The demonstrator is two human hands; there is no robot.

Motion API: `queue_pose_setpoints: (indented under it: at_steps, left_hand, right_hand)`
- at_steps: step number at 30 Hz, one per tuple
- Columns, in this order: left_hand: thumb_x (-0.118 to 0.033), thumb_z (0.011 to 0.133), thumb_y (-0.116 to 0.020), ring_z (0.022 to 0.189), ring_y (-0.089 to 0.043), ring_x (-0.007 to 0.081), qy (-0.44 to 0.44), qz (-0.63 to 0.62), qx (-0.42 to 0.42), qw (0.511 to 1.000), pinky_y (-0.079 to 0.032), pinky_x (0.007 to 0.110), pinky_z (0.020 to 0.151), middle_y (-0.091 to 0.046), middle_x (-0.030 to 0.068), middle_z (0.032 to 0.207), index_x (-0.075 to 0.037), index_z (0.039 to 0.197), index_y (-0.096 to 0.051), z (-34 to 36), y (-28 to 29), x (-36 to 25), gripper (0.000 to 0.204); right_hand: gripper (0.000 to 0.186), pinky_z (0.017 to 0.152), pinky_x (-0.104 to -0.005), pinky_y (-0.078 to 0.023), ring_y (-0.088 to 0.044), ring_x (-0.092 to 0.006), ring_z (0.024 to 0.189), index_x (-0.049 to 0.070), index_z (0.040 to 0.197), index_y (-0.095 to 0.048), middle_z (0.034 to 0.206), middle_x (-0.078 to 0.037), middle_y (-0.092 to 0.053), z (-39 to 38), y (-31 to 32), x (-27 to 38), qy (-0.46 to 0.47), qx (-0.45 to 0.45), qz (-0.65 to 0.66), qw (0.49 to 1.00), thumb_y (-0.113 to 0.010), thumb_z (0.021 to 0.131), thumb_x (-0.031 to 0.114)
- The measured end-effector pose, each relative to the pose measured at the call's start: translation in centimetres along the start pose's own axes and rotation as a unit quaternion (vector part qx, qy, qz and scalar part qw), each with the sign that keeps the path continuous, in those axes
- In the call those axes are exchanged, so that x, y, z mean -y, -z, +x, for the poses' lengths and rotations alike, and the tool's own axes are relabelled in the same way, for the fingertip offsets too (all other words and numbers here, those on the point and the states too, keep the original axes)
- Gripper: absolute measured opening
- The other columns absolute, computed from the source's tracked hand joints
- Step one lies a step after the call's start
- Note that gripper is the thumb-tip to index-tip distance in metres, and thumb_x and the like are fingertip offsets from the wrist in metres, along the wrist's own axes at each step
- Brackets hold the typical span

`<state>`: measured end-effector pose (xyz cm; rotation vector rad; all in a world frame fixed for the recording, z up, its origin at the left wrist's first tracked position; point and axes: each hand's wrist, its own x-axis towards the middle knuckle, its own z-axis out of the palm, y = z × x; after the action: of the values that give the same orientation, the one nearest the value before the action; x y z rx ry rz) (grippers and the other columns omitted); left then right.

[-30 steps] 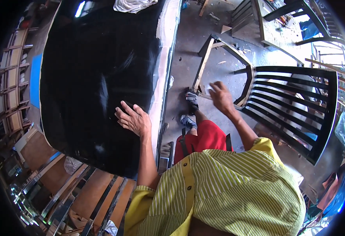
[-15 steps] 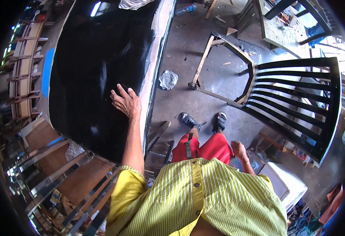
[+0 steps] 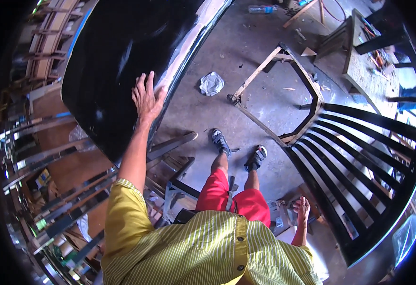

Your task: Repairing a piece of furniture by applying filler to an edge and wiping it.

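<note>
You seem to be at a feeling or steadying step: your left hand (image 3: 146,99) rests on the glossy black panel (image 3: 106,66) at ten o'clock, near the pale strip (image 3: 182,53) along its edge. Its fingers lie extended and slightly apart, thumb toward that strip, gripping nothing visible. Your right hand (image 3: 302,207) hangs at four o'clock, clear of the panel, fingers loosely curled; whether they hold anything small, you cannot tell from here. The next move, as a judgement, calls for light, flat contact on that finish, which shows whitish scuffs, and care not to drag the thumb over the strip.

The panel fills the view from nine to twelve. On the grey concrete floor (image 3: 189,108), a crumpled pale sheet (image 3: 211,84) lies at twelve and a clear bottle (image 3: 262,9) at one. A chair frame with an open seat sits at two, its black slatted back (image 3: 355,175) reaching toward four. Beyond it, at two, a worn wooden surface (image 3: 358,64) carries scattered tools. Dark slats and boards crowd eight o'clock.
</note>
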<state>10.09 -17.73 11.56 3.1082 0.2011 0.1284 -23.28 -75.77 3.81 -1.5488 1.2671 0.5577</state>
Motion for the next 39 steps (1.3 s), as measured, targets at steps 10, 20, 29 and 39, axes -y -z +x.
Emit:
queue_pose_setpoints:
  at_steps: [10,20,29,39]
  left_hand:
    - [-0.044,0.08,-0.048,0.125,-0.02,0.0314,-0.001,0.003,-0.005,1.0,-0.016,0.051,0.101,-0.025,0.0117,0.133,-0.018,0.132,-0.028,-0.2,0.0,0.0,0.061]
    - [-0.046,0.08,-0.047,0.123,-0.023,0.0313,-0.011,0.008,-0.013,1.0,-0.018,0.048,0.099,-0.026,0.0116,0.132,-0.018,0.131,-0.03,-0.2,-0.1,0.3,0.061]
    - [-0.052,0.081,-0.041,0.12,-0.03,0.0302,-0.005,0.011,-0.011,1.0,-0.024,0.047,0.096,-0.029,0.01,0.132,-0.022,0.131,-0.032,0.4,-0.1,0.4,0.058]
    - [-0.042,0.087,-0.037,0.12,-0.032,0.0278,-0.038,0.011,-0.069,0.997,-0.027,0.044,0.095,-0.033,0.009,0.13,-0.019,0.134,-0.026,0.3,-0.2,-0.3,0.054]
  right_hand:
    - [0.047,0.061,-0.0262,-0.043,-0.054,-0.0134,0.073,0.0,0.1,-0.056,0.088,-0.007,-0.059,0.5,-0.7,5.5,0.13,0.051,-0.149,0.979,-0.045,0.086,0.043]
    - [0.047,0.061,-0.0262,-0.042,-0.055,-0.015,0.074,0.001,0.111,-0.053,0.085,-0.007,-0.059,2.4,-0.6,1.7,0.158,0.035,-0.186,0.969,-0.046,0.086,0.041]
    - [0.039,0.057,-0.0223,-0.042,-0.049,-0.0078,0.062,0.004,0.119,-0.046,0.075,-0.002,-0.054,0.3,-4.1,3.7,0.106,0.054,-0.114,0.986,-0.05,0.087,0.026]
    - [0.034,0.056,-0.0247,-0.046,-0.056,-0.0127,0.069,0.004,0.107,-0.052,0.083,-0.003,-0.057,-2.5,2.0,2.4,0.081,-0.017,0.104,0.991,-0.043,0.089,0.031]
